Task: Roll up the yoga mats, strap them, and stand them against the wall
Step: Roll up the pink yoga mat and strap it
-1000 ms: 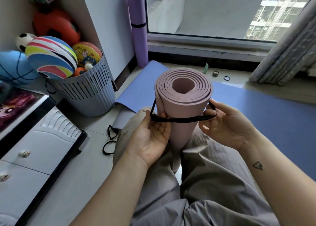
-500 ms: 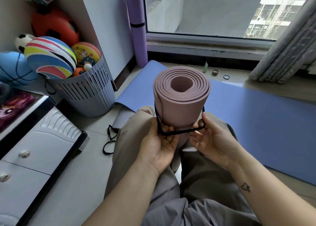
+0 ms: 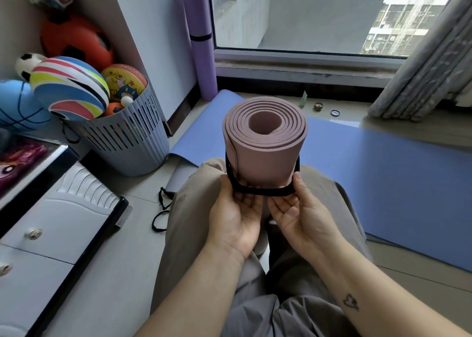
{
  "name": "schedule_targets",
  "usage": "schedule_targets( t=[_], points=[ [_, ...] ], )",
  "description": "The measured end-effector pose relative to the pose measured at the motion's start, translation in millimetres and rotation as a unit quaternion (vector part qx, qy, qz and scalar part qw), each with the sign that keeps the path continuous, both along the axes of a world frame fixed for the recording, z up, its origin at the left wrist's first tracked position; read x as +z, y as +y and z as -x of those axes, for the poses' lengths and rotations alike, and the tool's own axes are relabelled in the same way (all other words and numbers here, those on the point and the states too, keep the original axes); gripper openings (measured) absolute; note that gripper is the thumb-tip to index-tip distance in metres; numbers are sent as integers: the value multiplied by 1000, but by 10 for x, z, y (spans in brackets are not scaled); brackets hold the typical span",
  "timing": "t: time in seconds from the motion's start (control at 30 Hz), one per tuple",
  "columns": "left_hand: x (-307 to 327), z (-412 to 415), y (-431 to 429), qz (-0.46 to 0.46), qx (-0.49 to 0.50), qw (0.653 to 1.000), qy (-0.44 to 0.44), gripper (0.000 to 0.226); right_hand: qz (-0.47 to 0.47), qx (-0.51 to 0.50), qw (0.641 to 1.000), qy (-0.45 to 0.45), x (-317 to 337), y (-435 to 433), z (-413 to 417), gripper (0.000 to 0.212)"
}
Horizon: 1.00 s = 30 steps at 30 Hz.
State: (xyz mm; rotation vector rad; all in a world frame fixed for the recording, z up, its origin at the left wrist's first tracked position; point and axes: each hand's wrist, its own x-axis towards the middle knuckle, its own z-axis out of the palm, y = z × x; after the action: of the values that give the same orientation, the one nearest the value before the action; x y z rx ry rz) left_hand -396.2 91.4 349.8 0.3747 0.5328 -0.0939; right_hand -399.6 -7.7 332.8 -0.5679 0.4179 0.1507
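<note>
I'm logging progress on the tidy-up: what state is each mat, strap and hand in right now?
pink mat: rolled, upright between the knees.
black strap: looped round the pink mat.
purple mat: rolled, strapped, standing against the wall.
blue mat: unrolled, flat on the floor.
spare strap: loose on the floor.
left hand: grips the black strap.
right hand: grips the black strap.

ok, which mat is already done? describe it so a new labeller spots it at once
Start at the big window; at its left edge, against the white wall, stands a lilac rolled mat. A black band circles it. It alone is lilac and at the wall: the pink roll stands between the person's legs, the blue mat lies flat on the floor.
</note>
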Motion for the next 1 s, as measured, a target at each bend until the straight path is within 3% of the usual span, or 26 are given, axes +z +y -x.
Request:
schedule_targets(
  t=[0.17,0.33,0.43,0.57,0.7,0.83,1.0],
  points=[
    [41,-52,-47,-42,29,998,32,33,1,-61,998,22,18,81,-41,24],
    [27,-123,-33,-21,40,998,47,34,-87,-110,989,47,86,36,-146,26],
    [-44,-135,8,-45,9,998,52,39,-120,-85,986,80,85,-59,-190,34],
    [-128,-255,42,-136,-7,987,91,39,-80,-59,985,144,-35,-149,-335,31],
    [-80,-485,153,-86,-24,992,92,36,-39,2,990,132,8,-290,-603,29],
    [-98,-548,403,-106,-142,982,58,38,-45,142,985,91,47,-508,-610,15],
    [-61,-689,543,-156,-196,966,61,34,-8,122,986,117,94,-614,-846,15]
  ],
)
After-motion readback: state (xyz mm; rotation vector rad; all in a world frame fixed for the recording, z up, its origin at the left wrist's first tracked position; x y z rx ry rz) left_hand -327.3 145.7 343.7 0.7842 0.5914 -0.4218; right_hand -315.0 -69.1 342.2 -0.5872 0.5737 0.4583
